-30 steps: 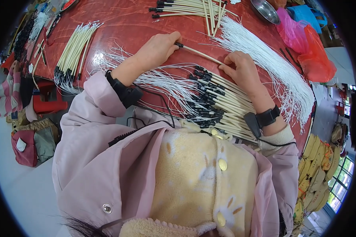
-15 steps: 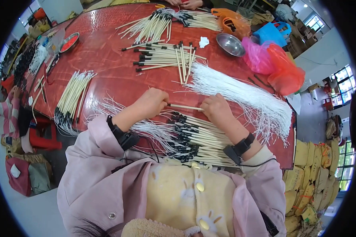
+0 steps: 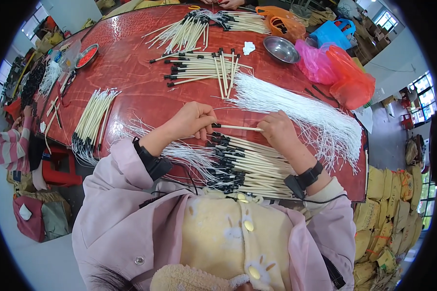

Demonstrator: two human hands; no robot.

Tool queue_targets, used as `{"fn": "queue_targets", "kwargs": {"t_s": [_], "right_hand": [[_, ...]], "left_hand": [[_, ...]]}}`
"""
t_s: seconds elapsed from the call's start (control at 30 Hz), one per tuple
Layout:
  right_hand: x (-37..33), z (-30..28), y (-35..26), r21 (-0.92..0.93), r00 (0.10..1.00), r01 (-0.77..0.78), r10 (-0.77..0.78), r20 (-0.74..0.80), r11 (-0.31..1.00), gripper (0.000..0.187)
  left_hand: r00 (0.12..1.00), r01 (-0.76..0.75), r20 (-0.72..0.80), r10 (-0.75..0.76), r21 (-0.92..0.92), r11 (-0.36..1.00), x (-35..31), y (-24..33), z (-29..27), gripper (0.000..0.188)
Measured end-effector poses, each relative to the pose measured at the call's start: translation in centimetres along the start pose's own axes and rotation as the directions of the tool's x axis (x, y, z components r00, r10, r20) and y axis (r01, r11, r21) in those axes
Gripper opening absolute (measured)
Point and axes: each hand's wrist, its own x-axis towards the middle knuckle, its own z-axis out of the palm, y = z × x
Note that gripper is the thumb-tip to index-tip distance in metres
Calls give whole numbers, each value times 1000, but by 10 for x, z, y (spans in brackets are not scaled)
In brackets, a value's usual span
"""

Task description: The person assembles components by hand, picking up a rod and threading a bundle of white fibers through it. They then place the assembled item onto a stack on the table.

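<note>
Between my hands a thin cream stick (image 3: 240, 127) with a black end piece is held level above the table. My left hand (image 3: 195, 120) has thumb and fingers pinched at the black end; whether a cord is also between them is too small to see. My right hand (image 3: 280, 131) is closed round the plain end. Just below lies a pile of similar sticks (image 3: 262, 162) with black ends and white cords (image 3: 187, 154) trailing left. Beyond my right hand is a wide bundle of loose white cords (image 3: 296, 114). Further back, more black-ended sticks (image 3: 194, 72) lie in a loose heap.
The red table (image 3: 131, 58) also bears a stick bundle (image 3: 94, 116) at left, a bowl of red bits (image 3: 87, 56), a metal bowl (image 3: 281, 49) and plastic bags (image 3: 352, 80). Another person's hands (image 3: 230, 4) work at the far edge; someone in stripes (image 3: 14, 148) sits at left.
Both hands have shifted slightly right with the stick. More of its black end shows beside my left fingers, which now look more tightly pinched. The whole view has tilted a little.
</note>
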Motion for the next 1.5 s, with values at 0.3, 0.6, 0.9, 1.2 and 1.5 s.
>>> {"fn": "queue_targets", "kwargs": {"t_s": [0.3,0.6,0.9,1.2,1.5], "right_hand": [[-1,-11,3,23,1000,-24,24,-17,999,5],[-6,-25,-2,52,999,-33,32,20,998,8],[-7,-25,-3,85,999,-48,45,28,995,11],[-5,-22,1,79,999,-42,42,5,996,11],[-4,-27,0,65,999,-8,10,-34,998,9]], "left_hand": [[933,-47,-322,160,333,942,-7,-13,-15,16],[822,-445,-177,541,394,804,-31,-9,20,18],[974,-225,18,225,171,959,-32,-12,41,16],[980,-189,-9,201,298,936,-26,-6,47,10],[1000,-21,-5,21,-47,999,-37,-1,43,19]]}}
